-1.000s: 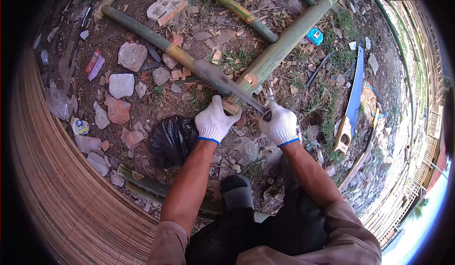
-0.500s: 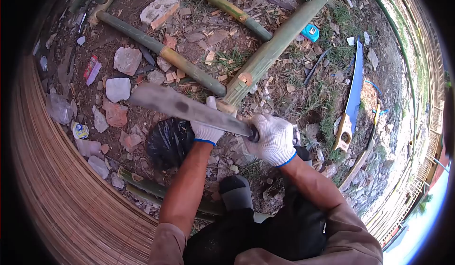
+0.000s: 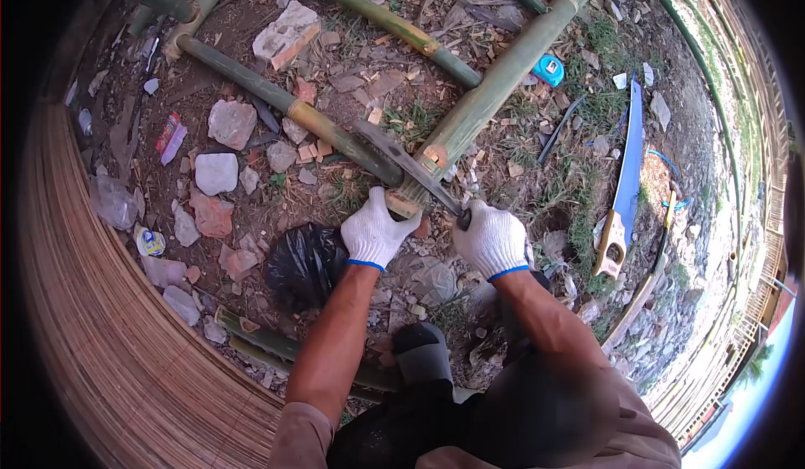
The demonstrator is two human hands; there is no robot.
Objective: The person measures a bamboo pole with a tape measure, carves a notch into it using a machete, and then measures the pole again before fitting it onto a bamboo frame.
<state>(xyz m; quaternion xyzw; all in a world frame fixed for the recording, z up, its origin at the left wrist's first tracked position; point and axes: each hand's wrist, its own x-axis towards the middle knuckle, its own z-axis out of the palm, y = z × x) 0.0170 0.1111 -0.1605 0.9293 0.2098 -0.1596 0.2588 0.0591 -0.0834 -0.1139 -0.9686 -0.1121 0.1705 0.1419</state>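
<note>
My right hand (image 3: 490, 238), in a white knitted glove, is wrapped round the dark handle of a machete (image 3: 408, 164). Its blade points up and left, crossing the thick green bamboo pole (image 3: 513, 59) close to the near end. A pale notch is cut into the pole's top just beyond the blade. My left hand (image 3: 369, 232), gloved too, grips that near end from the left, thumb and fingers on either side of it. A thinner bamboo crosspiece (image 3: 323, 125) meets the pole from the left, and the blade tip lies over it.
At the right lie a handsaw (image 3: 625, 188) and a teal tape measure (image 3: 549, 70). A black plastic bag (image 3: 303, 266) sits left of my left hand. Stones, a white block (image 3: 216, 173), brick pieces and wood chips litter the ground. A bamboo slat stack (image 3: 126, 301) curves along the lower left.
The machete has come down from above my left wrist onto the pole's near end. My left hand has shifted slightly down and now shows its thumb by the pole end.
</note>
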